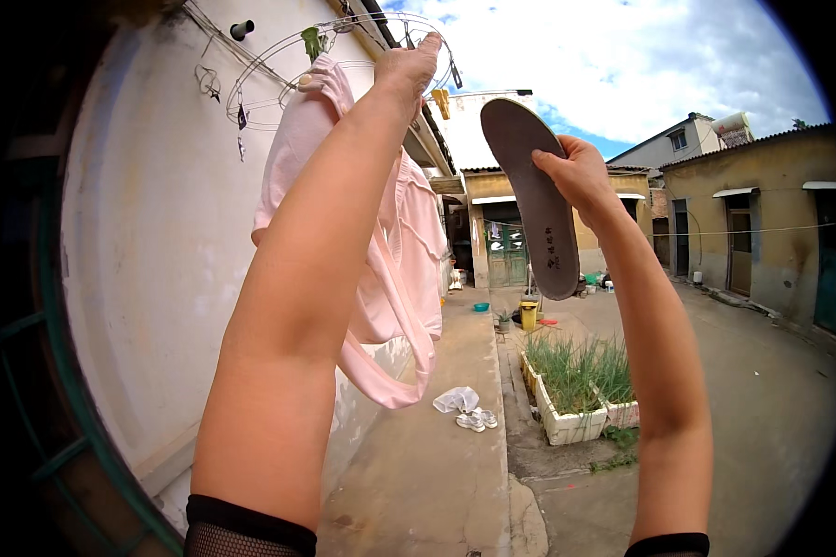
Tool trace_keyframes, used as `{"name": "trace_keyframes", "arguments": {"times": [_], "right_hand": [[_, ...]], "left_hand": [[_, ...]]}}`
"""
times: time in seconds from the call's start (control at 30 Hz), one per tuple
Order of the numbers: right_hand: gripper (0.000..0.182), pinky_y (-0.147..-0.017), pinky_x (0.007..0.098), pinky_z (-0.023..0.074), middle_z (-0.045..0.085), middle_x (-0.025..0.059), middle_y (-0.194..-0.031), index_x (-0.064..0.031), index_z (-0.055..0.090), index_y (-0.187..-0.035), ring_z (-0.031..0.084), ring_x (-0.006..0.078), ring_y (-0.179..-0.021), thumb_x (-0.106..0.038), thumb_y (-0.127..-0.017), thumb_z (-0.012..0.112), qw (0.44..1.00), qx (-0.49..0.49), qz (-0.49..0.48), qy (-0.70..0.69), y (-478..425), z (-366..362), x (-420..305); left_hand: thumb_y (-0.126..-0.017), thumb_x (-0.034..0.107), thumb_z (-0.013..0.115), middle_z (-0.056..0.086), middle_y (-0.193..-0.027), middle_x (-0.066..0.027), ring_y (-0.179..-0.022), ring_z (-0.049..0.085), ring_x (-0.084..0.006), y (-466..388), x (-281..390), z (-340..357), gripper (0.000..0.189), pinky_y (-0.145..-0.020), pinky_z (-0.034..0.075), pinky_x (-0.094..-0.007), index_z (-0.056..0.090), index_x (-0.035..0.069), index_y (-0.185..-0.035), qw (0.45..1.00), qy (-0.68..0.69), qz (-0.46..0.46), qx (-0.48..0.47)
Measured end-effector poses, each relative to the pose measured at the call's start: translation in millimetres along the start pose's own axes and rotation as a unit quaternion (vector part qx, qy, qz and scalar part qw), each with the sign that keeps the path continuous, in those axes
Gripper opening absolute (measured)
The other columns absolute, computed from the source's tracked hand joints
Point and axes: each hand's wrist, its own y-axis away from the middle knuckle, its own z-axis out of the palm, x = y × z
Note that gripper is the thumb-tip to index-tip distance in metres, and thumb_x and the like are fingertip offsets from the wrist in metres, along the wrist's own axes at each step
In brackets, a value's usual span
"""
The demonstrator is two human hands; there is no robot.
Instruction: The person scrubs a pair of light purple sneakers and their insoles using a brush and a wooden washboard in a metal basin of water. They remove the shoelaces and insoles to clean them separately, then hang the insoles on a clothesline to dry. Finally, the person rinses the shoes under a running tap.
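My right hand point(577, 173) grips a dark grey shoe insole point(540, 195) by its edge, thumb on the face that bears writing. My left hand point(411, 68) is raised to the rim of a round wire drying hanger point(265, 66); whether its fingers close on the wire or a clip is hard to see. Pink garments point(418, 244) hang from the hanger behind my left forearm, with a long strap looping down. A green clothes peg point(312, 43) and a yellow clothes peg point(441, 103) are on the hanger.
A whitewashed wall point(160, 244) runs close on the left. On the concrete below lie white shoes point(475, 419) beside a plastic bag point(456, 399). White foam planters point(575, 426) of green onions point(578, 369) stand right of the walkway, and a yellow bin point(529, 315) stands farther back.
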Motion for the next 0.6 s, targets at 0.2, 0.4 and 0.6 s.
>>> {"name": "trace_keyframes", "arguments": {"times": [0.2,0.4,0.6], "right_hand": [[0.02,-0.057,0.0263,0.0445,0.063,0.0045,-0.074,-0.0003,0.064,-0.09,0.055,0.01,-0.061,-0.014,-0.076,0.061,1.0,0.001,0.004,-0.004,-7,-1,10],[0.021,-0.057,0.0262,0.0449,0.063,0.0046,-0.076,0.0003,0.064,-0.093,0.056,0.0105,-0.063,-0.013,-0.077,0.061,1.0,-0.016,0.023,0.008,-15,-3,25],[0.021,-0.058,0.0258,0.0458,0.064,0.006,-0.077,0.0009,0.064,-0.092,0.057,0.0105,-0.063,-0.013,-0.077,0.061,0.999,-0.025,0.024,0.024,-26,-9,33]], "left_hand": [[-0.066,0.053,0.072,0.051,-0.087,-0.0033,-0.078,0.048,-0.0131,-6,-17,-16,0.066,-0.068,0.041,-0.0322,0.052,0.006,-0.107,0.991,0.039,0.098,-0.081],[-0.07,0.009,0.07,0.05,-0.105,-0.0115,-0.094,0.053,-0.0201,-19,-55,-21,0.062,-0.078,0.043,-0.0353,0.037,0.001,-0.122,0.984,-0.061,0.038,-0.161],[-0.084,0.023,0.06,0.055,-0.103,-0.0106,-0.081,0.054,-0.0127,-19,-60,18,0.037,-0.057,0.044,-0.0262,0.047,0.003,-0.113,0.991,-0.061,-0.008,-0.119]]}}
